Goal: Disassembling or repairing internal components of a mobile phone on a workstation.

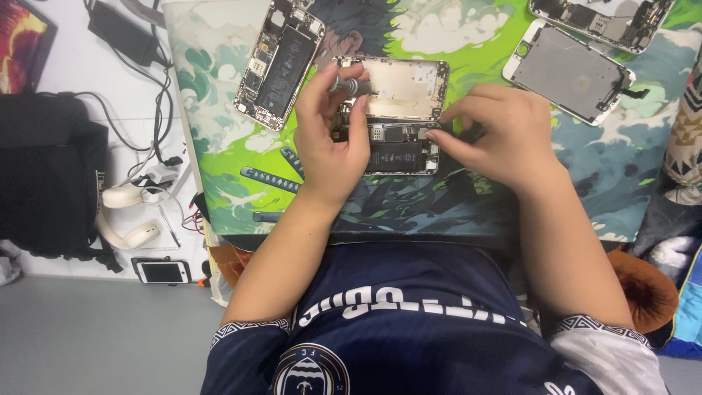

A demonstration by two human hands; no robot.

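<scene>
An opened phone body [401, 139] lies on a green and white illustrated mat [219, 146], its lifted screen panel [406, 88] folded back above it. My left hand [333, 135] pinches a small silver-capped screwdriver [345, 85] upright over the phone's left side. My right hand [501, 135] rests on the phone's right edge, fingertips pressing on the frame and steadying it. The phone's lower part shows a dark battery [395, 156] between my hands.
Another opened phone [279, 62] lies upper left on the mat, a detached screen [569, 71] and a further opened phone [603, 20] upper right. Left of the mat: a black charger with cables [124, 33], white headphones [128, 216], a small white phone [162, 271], a black bag [47, 175].
</scene>
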